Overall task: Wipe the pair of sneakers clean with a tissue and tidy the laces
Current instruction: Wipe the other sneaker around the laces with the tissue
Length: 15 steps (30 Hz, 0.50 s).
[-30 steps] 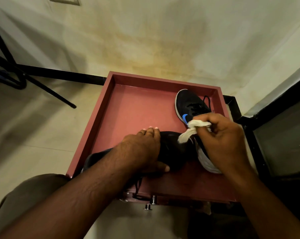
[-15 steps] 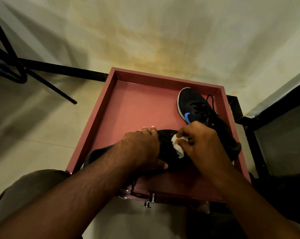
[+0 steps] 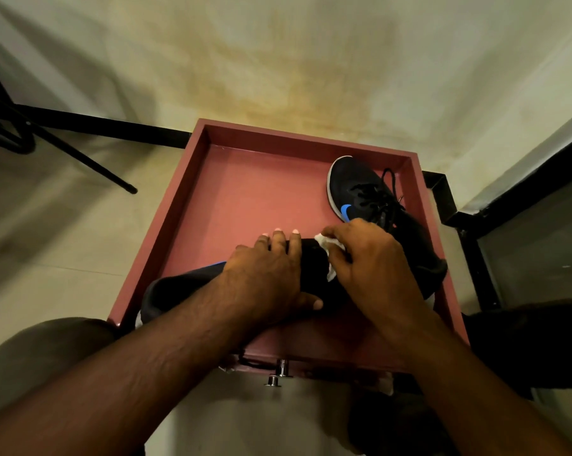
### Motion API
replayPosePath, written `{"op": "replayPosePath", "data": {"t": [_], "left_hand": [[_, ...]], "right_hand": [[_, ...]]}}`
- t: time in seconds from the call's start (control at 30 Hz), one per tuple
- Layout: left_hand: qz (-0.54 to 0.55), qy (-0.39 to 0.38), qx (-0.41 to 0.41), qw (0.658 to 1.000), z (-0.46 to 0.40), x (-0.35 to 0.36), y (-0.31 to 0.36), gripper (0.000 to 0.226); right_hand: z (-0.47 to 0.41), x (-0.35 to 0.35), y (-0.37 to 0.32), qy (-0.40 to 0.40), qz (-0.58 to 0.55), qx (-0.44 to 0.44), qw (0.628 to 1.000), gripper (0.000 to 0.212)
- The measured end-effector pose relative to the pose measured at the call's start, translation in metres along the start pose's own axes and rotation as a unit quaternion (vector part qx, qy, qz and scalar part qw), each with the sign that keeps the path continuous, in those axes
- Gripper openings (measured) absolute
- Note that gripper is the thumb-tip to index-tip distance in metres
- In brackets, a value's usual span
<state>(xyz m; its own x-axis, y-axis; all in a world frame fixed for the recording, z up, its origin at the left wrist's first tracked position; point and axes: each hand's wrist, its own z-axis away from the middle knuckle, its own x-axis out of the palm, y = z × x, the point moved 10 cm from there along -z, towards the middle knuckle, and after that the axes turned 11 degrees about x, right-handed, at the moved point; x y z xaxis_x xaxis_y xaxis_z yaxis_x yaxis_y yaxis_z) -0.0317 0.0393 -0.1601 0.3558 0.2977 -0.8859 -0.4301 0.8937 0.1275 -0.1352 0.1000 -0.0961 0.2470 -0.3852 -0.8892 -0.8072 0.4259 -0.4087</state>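
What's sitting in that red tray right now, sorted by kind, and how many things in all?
Sneakers: 2, the near sneaker under the left hand and the far sneaker with untidy laces
Tissues: 1, the tissue held in the right hand
Total: 3 things in the tray

both hands cover most of the near sneaker.
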Motion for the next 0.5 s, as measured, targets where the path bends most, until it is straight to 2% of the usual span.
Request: {"op": "replayPosePath", "data": {"t": [0.13, 0.27, 0.37, 0.5], "left_hand": [[-0.012, -0.006, -0.004, 1.0, -0.001, 0.002, 0.001, 0.113], [-0.019, -0.014, -0.013, 1.0, -0.003, 0.004, 0.001, 0.114], [-0.015, -0.024, -0.024, 0.999, -0.002, 0.003, 0.002, 0.113], [-0.017, -0.034, -0.025, 0.999, -0.001, 0.002, 0.002, 0.111]], "right_hand": [[0.003, 0.028, -0.013, -0.056, 0.036, -0.054, 0.996, 0.016], [0.004, 0.032, -0.018, -0.068, 0.116, -0.055, 0.989, 0.026], [0.001, 0.03, -0.02, -0.086, 0.188, -0.041, 0.978, 0.021], [0.006, 0.028, -0.022, -0.143, 0.225, -0.015, 0.964, 0.018]]}}
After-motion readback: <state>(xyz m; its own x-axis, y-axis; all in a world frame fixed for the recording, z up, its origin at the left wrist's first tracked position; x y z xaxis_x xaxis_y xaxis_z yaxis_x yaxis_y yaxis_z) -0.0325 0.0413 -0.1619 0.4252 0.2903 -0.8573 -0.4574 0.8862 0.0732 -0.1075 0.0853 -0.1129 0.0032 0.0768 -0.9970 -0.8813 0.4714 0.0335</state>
